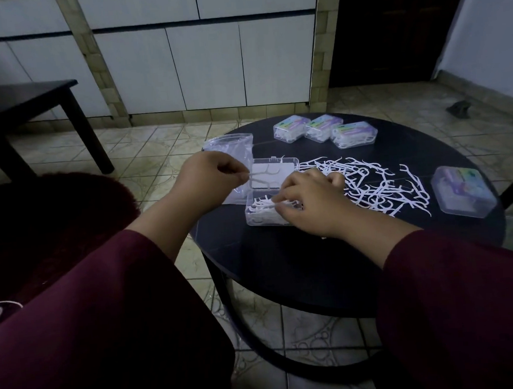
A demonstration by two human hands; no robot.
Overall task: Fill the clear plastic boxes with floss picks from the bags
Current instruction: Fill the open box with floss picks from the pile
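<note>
An open clear plastic box (pixel 261 216) sits on the round black table (pixel 284 259), partly filled with white floss picks, its lid (pixel 273 173) folded back. My left hand (pixel 208 179) pinches a couple of floss picks (pixel 48 193) above the lid. Over the box, my right hand (pixel 307 203) pinches floss picks at its fingertips. A loose pile of floss picks (pixel 376 183) lies to the right. A clear plastic bag (pixel 230 144) with picks lies behind my left hand.
Three closed, filled boxes (pixel 323 130) stand in a row at the table's far side. Another closed box (pixel 461 192) lies at the right edge. A dark low table (pixel 21 98) stands at the far left on the tiled floor.
</note>
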